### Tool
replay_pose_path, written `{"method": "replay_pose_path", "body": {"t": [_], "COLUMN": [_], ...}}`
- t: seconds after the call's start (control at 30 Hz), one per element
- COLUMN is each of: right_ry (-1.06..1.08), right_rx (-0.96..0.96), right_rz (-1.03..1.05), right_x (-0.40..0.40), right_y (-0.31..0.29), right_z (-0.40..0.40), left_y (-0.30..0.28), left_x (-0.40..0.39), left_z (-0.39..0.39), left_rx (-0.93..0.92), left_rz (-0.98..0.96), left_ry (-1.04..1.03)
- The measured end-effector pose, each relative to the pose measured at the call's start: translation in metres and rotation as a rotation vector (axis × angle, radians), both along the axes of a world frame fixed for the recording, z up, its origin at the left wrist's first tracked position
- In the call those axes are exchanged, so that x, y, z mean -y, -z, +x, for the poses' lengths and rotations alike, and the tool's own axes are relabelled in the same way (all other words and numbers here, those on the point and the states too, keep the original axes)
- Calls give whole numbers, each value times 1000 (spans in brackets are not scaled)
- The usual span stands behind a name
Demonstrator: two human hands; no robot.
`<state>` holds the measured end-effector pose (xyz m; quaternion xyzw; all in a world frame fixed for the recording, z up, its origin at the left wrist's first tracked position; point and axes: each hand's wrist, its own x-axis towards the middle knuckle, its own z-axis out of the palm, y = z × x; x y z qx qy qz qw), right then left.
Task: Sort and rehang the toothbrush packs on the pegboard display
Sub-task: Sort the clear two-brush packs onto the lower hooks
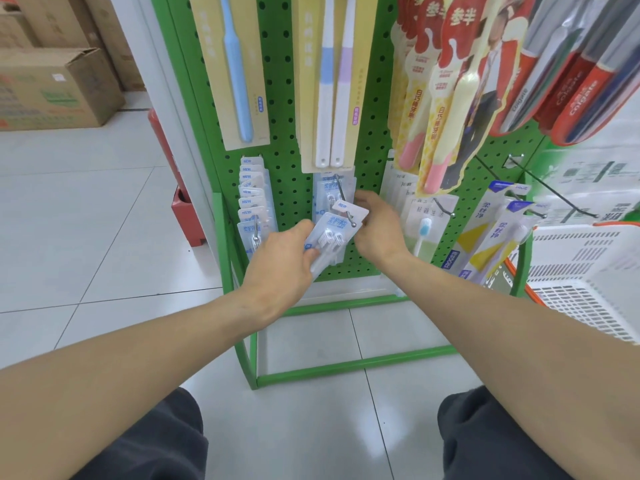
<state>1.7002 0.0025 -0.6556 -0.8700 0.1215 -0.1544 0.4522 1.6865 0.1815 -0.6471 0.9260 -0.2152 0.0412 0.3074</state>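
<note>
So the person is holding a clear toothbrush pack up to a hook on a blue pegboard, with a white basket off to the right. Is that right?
Not quite: the pegboard is green, not blue, as the head view shows. The rest holds: both hands, left hand and right hand, hold a clear toothbrush pack at a hook, with a white basket to the right.

The green perforated pegboard (287, 174) looks like painted metal with a smooth satin finish. Its thin grey hook (343, 197) is bare metal, faintly shiny. The clear blister toothbrush pack (330, 233) is glossy plastic over white card. The pale tiled floor (104, 216) is smooth and reflective. The brown cardboard box (59, 88) is matt.
</note>
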Motion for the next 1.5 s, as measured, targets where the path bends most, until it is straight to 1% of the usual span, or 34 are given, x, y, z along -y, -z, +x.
{"method": "replay_pose_path", "body": {"t": [0.1, 0.2, 0.37, 0.53, 0.73, 0.83, 1.0, 1.1, 1.2, 1.3, 1.4, 1.5], "right_ry": [56, 65, 50, 44, 40, 58, 94, 139, 129, 85, 24, -59], "right_rx": [-13, -1, 50, 87, 115, 105, 76, 89, 18, -134, -283, -424], "right_rz": [16, 23, -133, -192, -282, -242, -93, -17, -34, -125, -143, -225], "right_x": [-7, -11, -5, 0, -5, -6, -8, -4, 0, 3, 3, 7], "right_y": [3, 6, 0, -7, -14, -15, -17, -20, -16, -9, -8, -6], "right_z": [5, 6, -7, -21, -34, -36, -37, -36, -39, -45, -60, -74], "left_y": [1, 2, 1, -1, -7, -8, -7, -7, -6, -5, -3, 1], "left_x": [0, -2, -2, -1, 0, 0, -1, -3, -3, -1, 4, 9], "left_z": [1, 1, -1, -2, -8, -8, -8, -7, -7, -7, -5, -2], "left_rx": [3, 15, 11, -27, 0, -7, -76, -82, -72, -53, -42, -54], "left_rz": [-18, -27, -60, -91, -91, -90, -126, -136, -141, -128, -122, -102], "left_ry": [9, 21, 41, 39, 37, 41, 65, 62, 61, 57, 47, 20]}}
